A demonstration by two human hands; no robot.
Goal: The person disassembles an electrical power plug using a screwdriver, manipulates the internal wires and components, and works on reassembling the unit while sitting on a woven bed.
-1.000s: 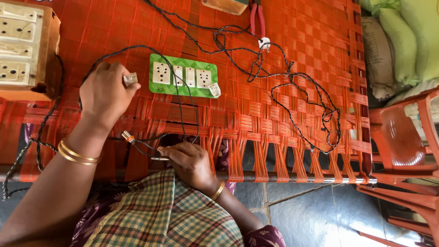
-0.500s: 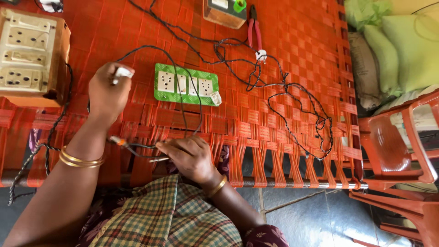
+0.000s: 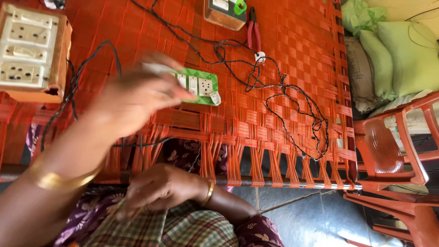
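Note:
My left hand (image 3: pixel 130 98) is raised and blurred over the left end of a green switch plate (image 3: pixel 203 87) that lies on the woven orange cot (image 3: pixel 297 50). It pinches a small pale part, which shows only as a streak. My right hand (image 3: pixel 160 187) is low by my lap at the cot's near edge, closed around a thin tool that is too blurred to name. A black twisted wire (image 3: pixel 292 107) runs from under my left hand across the cot and loops to the right.
A wooden switch box (image 3: pixel 32 50) sits at the far left and another box (image 3: pixel 224 11) at the top. Red-handled pliers (image 3: pixel 253 34) lie beside it. A red plastic chair (image 3: pixel 388 146) and green cushions (image 3: pixel 402 50) are on the right.
My left hand has swung right and toward the camera, now covering part of the green plate. My right hand has dropped off the cot's edge toward my lap. The view moved closer.

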